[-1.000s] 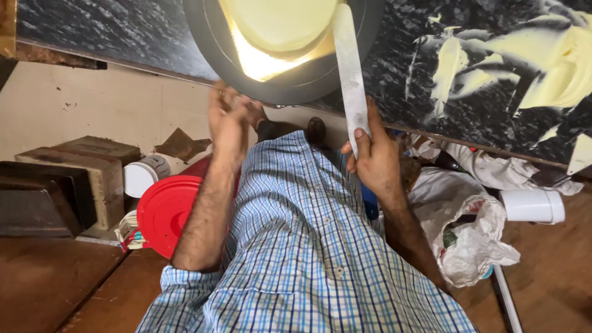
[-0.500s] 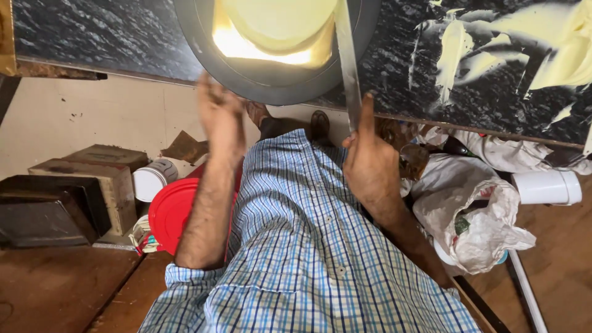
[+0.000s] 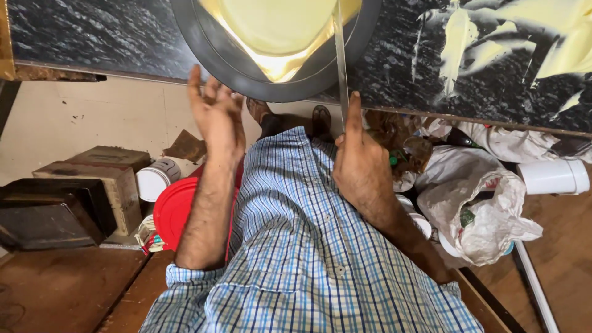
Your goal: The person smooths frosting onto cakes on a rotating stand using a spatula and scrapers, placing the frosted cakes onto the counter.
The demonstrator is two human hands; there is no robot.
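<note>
Below the counter [image 3: 92, 37], on the left of the floor, stand dark wooden boxes [image 3: 55, 203], a white container [image 3: 154, 179] and a red lid [image 3: 176, 209]. The left hand [image 3: 216, 114] is raised just under the near edge of the counter, its fingers spread open and holding nothing, the tips close to the round dark turntable [image 3: 209, 46] which overhangs that edge, probably to turn it. On the turntable sits a pale yellow cake [image 3: 277, 31]. The right hand [image 3: 357, 166] has its fingers closed around a long metal spatula [image 3: 340, 68], held upright against the side of the cake, I think to smooth the cream. To the right, white plastic bags [image 3: 481, 216] lie on the floor.
</note>
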